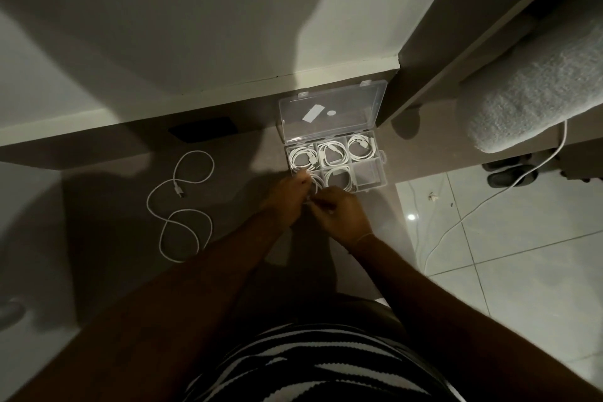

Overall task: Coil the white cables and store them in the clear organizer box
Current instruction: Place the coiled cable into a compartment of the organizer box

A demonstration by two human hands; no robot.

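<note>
The clear organizer box [370, 178] sits on the dim table [107, 206] with its lid [332, 112] swung open and leaning back against the wall ledge behind it. It has six compartments in two rows. All three in the row nearest the lid hold coiled white cables [360, 147], and the middle compartment of the row nearest the person holds another coil [337, 178]. The compartment at the box's right end of that row looks empty of cable. At the box's left end of that row, a partly coiled white cable [315, 183] lies under both hands. The left hand [288, 197] has its fingers bunched together on this cable at the box edge. The right hand [339, 210], just beside it and touching, is closed with its fingertips pinching the same cable. Well to the left of the box, a loose white cable [181, 202] lies uncoiled on the table in wide loops, its plug end near the middle. Between that cable and the box, further back, a dark flat object [204, 129] lies by the ledge. To the right of the box, beyond the table edge, is a pale tiled floor [522, 271] with another white cord [483, 206] trailing over it.
</note>
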